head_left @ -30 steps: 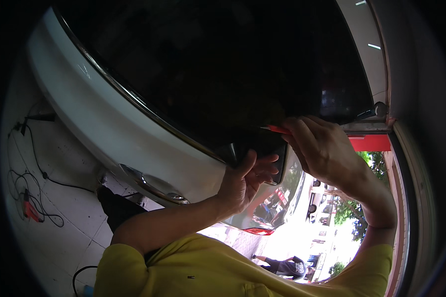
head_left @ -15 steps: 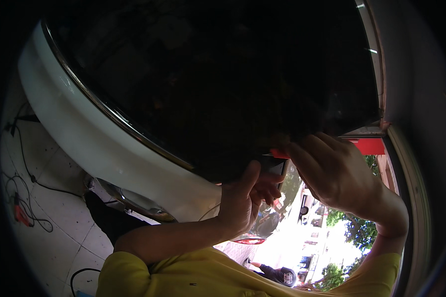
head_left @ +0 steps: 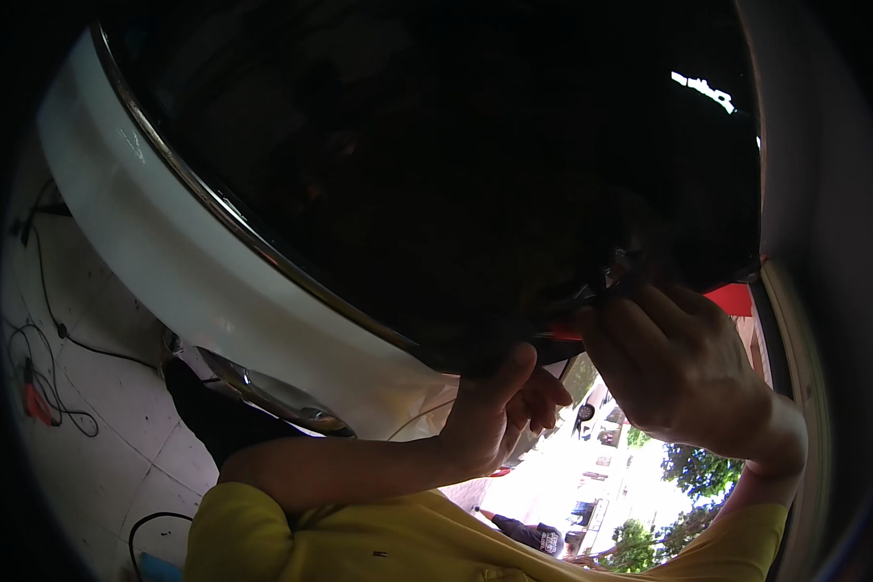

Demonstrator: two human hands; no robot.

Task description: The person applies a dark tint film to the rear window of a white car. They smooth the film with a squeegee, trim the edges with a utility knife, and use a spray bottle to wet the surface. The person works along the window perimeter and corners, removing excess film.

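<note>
Right hand [head_left: 684, 373] raised and bent strongly at the wrist, its forearm climbing from the lower right, with the thumb and fingers closed in a pinch around a small, slim red tool [head_left: 565, 327]. That tool points leftward at the lower right part of a large, curved, glossy black vehicle window [head_left: 436, 175]; its tip is lost in the dark. Lower and to the left, the left hand [head_left: 495, 417] is half open, its forearm reaching almost level across the yellow shirt [head_left: 378, 538]. Its thumb is raised at the window's lower edge and its other fingers curl loosely to the right; whether it grips anything cannot be told.

The vehicle's inside, behind the black window, is too dark to make out. Below it runs a white painted body panel [head_left: 204, 262] edged with a thin, shiny metal trim strip [head_left: 233, 213], and a chrome door handle [head_left: 272, 396] sits lower down. A black cable [head_left: 107, 350] lies on the pale tiled floor [head_left: 107, 417].
</note>
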